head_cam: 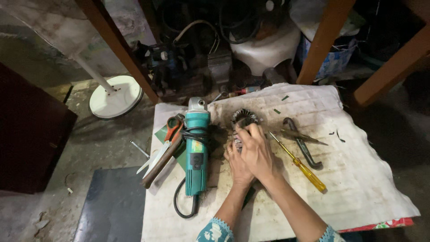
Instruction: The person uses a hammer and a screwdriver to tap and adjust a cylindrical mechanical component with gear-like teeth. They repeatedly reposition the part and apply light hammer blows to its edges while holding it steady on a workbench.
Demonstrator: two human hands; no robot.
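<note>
A dark ring-shaped motor stator (244, 118) with copper windings stands on the white cloth-covered table (358, 179). My right hand (257, 150) lies over its near side, fingertips on its rim. My left hand (237, 163) sits under the right one and grips the stator's lower part; most of it is hidden. A teal angle grinder (196, 148) with a black cord lies just left of my hands. Right of them lies a yellow-handled screwdriver (304, 168).
Orange-handled scissors (172, 127) and a wooden-handled tool (159, 166) lie at the table's left edge. Dark pliers (304, 143) rest right of the screwdriver. Behind the table are wooden legs (322, 40), a white stool (264, 47) and clutter. A white fan base (115, 96) stands on the floor.
</note>
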